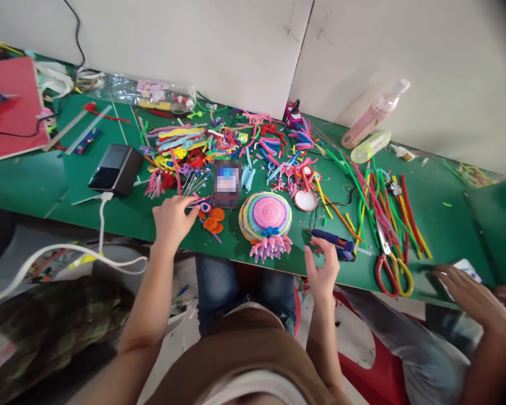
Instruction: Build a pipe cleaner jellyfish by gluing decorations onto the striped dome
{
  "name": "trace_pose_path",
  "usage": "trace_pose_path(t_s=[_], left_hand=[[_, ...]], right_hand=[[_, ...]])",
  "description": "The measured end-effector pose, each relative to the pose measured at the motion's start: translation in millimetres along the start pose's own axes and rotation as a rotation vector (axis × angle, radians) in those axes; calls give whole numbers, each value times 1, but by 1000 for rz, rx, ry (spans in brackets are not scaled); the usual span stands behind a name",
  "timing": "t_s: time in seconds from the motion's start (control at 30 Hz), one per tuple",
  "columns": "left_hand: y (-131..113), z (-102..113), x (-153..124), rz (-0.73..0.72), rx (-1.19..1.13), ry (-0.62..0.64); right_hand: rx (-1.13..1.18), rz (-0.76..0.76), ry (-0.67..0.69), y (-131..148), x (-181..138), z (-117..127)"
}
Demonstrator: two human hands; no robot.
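On the near table edge sits a round coiled pipe-cleaner piece (265, 216), pink in the middle with rainbow rings, a blue bow and a lilac fringe. Left of it, my left hand (172, 222) has thumb and index drawn together at small pink and purple bits; what is between the fingertips is too small to name. Orange coiled discs (213, 221) lie just beside those fingertips. My right hand (322, 261) is half curled, thumb and index apart and holding nothing visible, close by a dark blue glue gun (335, 242) lying on the table.
A phone (226, 185) and piles of coloured pipe cleaners (181, 140) lie behind. At the right are scissors (392, 270), loose pipe cleaners (405, 216) and another person's hand (468, 289). A black power bank (116, 169) with white cable stands left; bottles (375, 115) lean at the wall.
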State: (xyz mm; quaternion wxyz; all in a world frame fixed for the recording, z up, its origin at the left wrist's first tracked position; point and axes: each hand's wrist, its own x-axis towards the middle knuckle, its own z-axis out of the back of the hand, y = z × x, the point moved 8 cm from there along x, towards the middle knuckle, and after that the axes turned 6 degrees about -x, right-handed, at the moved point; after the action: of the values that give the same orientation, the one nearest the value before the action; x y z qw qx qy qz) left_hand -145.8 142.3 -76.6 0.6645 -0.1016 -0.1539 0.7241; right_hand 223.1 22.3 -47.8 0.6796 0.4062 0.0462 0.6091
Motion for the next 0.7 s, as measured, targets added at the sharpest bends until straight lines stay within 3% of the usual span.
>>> trace_pose_path(t_s=[0.3, 0.47, 0.7], left_hand=[[-21, -12, -7, -135, -27, 13], [-20, -9, -5, -140, -29, -58], [-21, -13, -3, -192, 30, 5]], right_hand=[[-21, 32, 28, 6, 0, -5], [-21, 23, 35, 3, 0, -4], [-21, 43, 46, 5, 1, -7]])
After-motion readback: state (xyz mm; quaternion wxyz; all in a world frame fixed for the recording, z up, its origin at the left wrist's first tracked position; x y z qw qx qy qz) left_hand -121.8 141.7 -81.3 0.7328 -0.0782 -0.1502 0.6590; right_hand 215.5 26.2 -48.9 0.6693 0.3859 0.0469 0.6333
